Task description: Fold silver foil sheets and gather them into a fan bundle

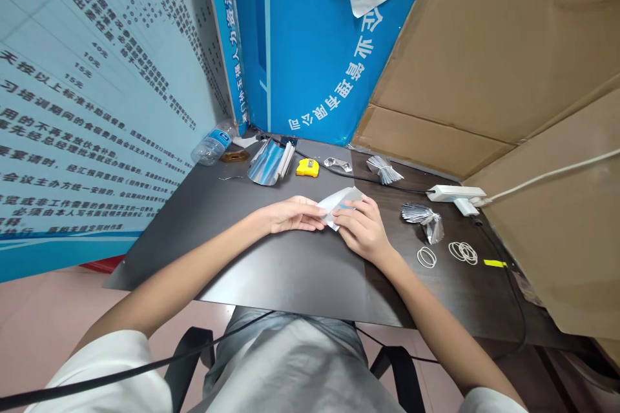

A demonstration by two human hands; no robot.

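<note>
Above the middle of the dark desk point(232, 232), both hands hold one small silvery-white sheet point(339, 199), which is bent and raised at its far corner. My left hand point(298, 214) pinches its left edge between thumb and fingers. On its right side, the fingers of my right hand point(362, 227) are curled over the sheet. Whether it is foil, film or paper I cannot tell. Beyond the hands lie a curled stack of shiny silver-blue sheets point(267, 164) and a yellow tape measure or similar yellow tool point(308, 168).
Bundles of silver strips point(384, 169) and foil pieces point(422, 216) lie on the right, near white rubber bands point(464, 252). A white power strip point(456, 193) with cables sits by the cardboard wall point(484, 58). A plastic bottle point(213, 145) leans against the left panel point(121, 110).
</note>
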